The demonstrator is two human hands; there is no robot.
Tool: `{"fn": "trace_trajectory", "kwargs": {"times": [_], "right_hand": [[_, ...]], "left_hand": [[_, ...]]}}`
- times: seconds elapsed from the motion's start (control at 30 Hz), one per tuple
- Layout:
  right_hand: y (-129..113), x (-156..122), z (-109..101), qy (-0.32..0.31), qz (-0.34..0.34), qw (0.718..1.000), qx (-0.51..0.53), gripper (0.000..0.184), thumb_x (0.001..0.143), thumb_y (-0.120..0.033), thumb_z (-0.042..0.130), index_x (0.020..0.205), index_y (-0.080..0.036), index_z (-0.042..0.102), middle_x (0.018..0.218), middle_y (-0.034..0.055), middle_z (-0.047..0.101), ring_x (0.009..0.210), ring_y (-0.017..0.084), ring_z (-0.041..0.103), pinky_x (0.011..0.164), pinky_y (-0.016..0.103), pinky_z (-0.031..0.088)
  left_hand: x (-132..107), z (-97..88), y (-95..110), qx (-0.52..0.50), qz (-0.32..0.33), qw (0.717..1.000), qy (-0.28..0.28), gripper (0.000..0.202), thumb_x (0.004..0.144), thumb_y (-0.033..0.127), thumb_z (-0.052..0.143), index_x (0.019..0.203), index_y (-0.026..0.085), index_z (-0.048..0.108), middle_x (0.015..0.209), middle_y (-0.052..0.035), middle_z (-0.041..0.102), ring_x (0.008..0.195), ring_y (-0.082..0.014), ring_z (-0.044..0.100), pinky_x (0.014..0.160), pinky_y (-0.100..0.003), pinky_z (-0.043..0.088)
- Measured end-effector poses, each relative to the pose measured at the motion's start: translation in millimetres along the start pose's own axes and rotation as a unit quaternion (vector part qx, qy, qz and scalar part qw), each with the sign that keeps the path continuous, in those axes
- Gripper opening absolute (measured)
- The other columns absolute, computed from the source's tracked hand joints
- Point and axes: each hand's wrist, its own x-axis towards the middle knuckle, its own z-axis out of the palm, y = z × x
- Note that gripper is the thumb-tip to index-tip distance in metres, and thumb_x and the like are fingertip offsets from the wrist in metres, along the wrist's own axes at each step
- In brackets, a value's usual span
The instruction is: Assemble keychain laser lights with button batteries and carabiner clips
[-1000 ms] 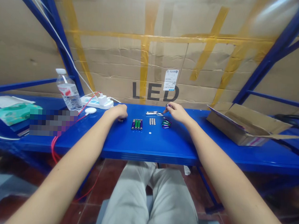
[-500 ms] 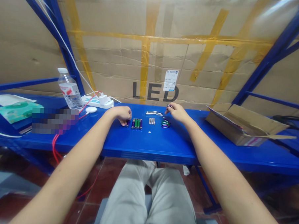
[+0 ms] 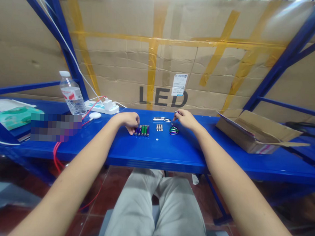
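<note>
My left hand (image 3: 131, 122) is closed at the left end of a row of small metal tubes (image 3: 143, 130), purple and green, like mini flashlight bodies. Its fingers grip the leftmost purple tube (image 3: 135, 131), which lies against the others. Further right, my right hand (image 3: 184, 118) is closed in a pinch, with a small dark and silver piece at its fingertips, too small to name. Between the hands lie a silver mini flashlight (image 3: 159, 119) with a clip, a block of small silver button cells (image 3: 159, 127) and a pile of green and purple carabiners (image 3: 174, 130).
A small white disc (image 3: 157, 139) lies on the blue table (image 3: 156, 154). An open cardboard box (image 3: 250, 136) stands on the right. At left are a water bottle (image 3: 72, 95), a power strip (image 3: 103, 108), red cables (image 3: 57, 153) and a green tissue pack (image 3: 16, 117).
My left hand has brought the purple tube rightward against the row; a small gap stood between them before. My right hand has hardly moved.
</note>
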Motion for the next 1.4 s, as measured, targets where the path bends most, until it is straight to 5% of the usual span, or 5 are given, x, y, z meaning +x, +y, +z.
{"fn": "trace_trajectory", "kwargs": {"times": [0.67, 0.8, 1.0, 1.17, 1.4], "right_hand": [[2.0, 0.1, 0.1, -0.005, -0.007, 1.000, -0.005, 0.021, 0.094, -0.021, 0.045, 0.078, -0.018, 0.058, 0.087, 0.0079, 0.076, 0.084, 0.021, 0.064, 0.082, 0.032, 0.045], [3.0, 0.7, 0.1, -0.003, -0.013, 1.000, -0.001, 0.022, 0.094, -0.022, 0.046, 0.076, -0.017, 0.059, 0.087, 0.0080, 0.076, 0.083, 0.020, 0.064, 0.082, 0.033, 0.045], [-12.1, -3.2, 6.6, -0.056, -0.017, 0.986, 0.155, 0.019, 0.092, -0.029, 0.052, 0.080, -0.017, 0.061, 0.069, 0.0041, 0.068, 0.066, 0.017, 0.061, 0.070, 0.030, 0.047], [-32.6, -13.0, 15.0, -0.183, -0.028, 0.940, 0.287, 0.023, 0.088, -0.041, 0.062, 0.081, -0.019, 0.058, 0.055, -0.0032, 0.051, 0.053, 0.014, 0.049, 0.059, 0.029, 0.044], [-31.9, -13.5, 19.1, -0.208, 0.011, 0.894, 0.397, 0.027, 0.082, -0.037, 0.071, 0.087, -0.022, 0.049, 0.057, -0.0063, 0.047, 0.052, 0.012, 0.047, 0.054, 0.028, 0.044]], "left_hand": [[0.0, 0.9, -0.8, -0.013, 0.003, 1.000, -0.022, 0.022, 0.072, 0.014, 0.064, 0.093, 0.016, 0.068, 0.066, -0.0078, 0.072, 0.062, -0.0245, 0.073, 0.066, -0.032, 0.057], [5.0, -3.0, -3.4, 0.036, 0.000, 0.998, 0.042, 0.016, 0.074, 0.015, 0.062, 0.088, 0.015, 0.069, 0.072, -0.0104, 0.073, 0.066, -0.0241, 0.072, 0.067, -0.032, 0.055], [18.7, 13.0, 14.9, 0.025, 0.247, 0.895, 0.370, 0.021, 0.083, 0.019, 0.059, 0.101, 0.015, 0.069, 0.102, -0.0097, 0.073, 0.093, -0.0208, 0.066, 0.086, -0.032, 0.051], [24.3, 43.8, 45.8, -0.034, 0.450, 0.834, 0.317, 0.022, 0.085, 0.016, 0.061, 0.107, 0.016, 0.067, 0.104, -0.0070, 0.071, 0.090, -0.0165, 0.064, 0.082, -0.029, 0.050], [25.8, 51.7, 49.8, -0.054, 0.451, 0.825, 0.336, 0.011, 0.084, 0.012, 0.061, 0.088, 0.016, 0.070, 0.085, -0.0035, 0.070, 0.078, -0.0144, 0.063, 0.076, -0.027, 0.049]]}}
